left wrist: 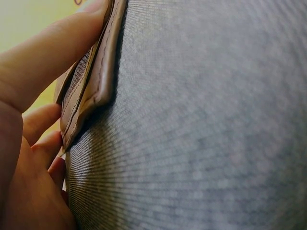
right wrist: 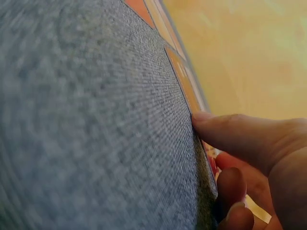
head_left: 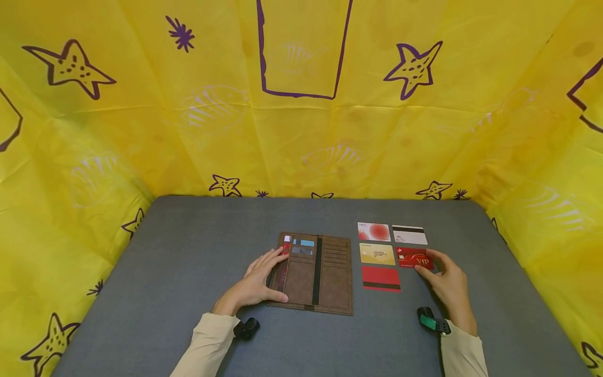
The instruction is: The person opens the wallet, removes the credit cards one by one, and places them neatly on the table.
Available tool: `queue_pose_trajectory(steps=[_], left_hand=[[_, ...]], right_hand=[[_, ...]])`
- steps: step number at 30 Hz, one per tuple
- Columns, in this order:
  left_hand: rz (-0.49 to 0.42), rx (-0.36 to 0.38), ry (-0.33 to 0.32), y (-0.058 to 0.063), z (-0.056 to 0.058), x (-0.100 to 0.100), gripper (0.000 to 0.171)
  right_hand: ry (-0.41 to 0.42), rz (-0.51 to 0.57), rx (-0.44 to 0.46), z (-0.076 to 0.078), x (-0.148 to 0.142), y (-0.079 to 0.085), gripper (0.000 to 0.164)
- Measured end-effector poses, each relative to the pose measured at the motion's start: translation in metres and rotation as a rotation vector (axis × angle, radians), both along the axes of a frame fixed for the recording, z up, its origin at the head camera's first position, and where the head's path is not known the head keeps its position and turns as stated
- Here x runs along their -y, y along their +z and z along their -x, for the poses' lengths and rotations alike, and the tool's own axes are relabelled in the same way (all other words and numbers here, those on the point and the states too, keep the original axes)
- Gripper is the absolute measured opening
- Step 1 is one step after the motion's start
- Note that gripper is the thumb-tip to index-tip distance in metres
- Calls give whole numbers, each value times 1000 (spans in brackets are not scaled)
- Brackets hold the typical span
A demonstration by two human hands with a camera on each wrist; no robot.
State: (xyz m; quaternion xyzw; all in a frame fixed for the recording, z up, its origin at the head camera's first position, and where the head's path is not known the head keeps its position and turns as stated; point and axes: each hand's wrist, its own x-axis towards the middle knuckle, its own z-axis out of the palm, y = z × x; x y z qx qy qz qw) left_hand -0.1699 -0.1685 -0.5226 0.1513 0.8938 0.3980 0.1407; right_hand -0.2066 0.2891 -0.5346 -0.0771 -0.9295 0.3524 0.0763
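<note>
A brown wallet (head_left: 336, 293) lies unfolded on the grey table, its slots facing up. Blue-toned cards (head_left: 303, 247) and a red card (head_left: 286, 246) show in its left half. My left hand (head_left: 254, 283) rests on the wallet's left side, thumb near the lower edge, fingers extended along the left edge. The left wrist view shows that thumb (left wrist: 62, 48) lying against the wallet (left wrist: 103, 76). On the right, my right hand (head_left: 449, 285) pinches the red VIP card (head_left: 410, 256) by its edges between thumb and fingers. The card lies flat or nearly so.
Beside the VIP card lie a white card with red circles (head_left: 367, 230), a white striped card (head_left: 410, 238), a gold card (head_left: 372, 254) and a red striped card (head_left: 381, 275). Yellow patterned cloth (head_left: 301, 146) hangs around the table (head_left: 188, 241).
</note>
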Motion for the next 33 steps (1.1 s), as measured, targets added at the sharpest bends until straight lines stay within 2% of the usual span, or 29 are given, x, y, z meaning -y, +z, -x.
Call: queue_pose_trajectory(steps=[10, 20, 33], left_hand=[[-1, -2, 0, 0, 0, 0, 95], [-1, -5, 1, 0, 0, 0, 95], [-9, -5, -5, -1, 1, 1, 95]], right_hand=[[-26, -15, -45, 2, 2, 0, 55], [-26, 29, -53, 3, 2, -1, 57], [-22, 7, -46, 4, 1, -1, 55]])
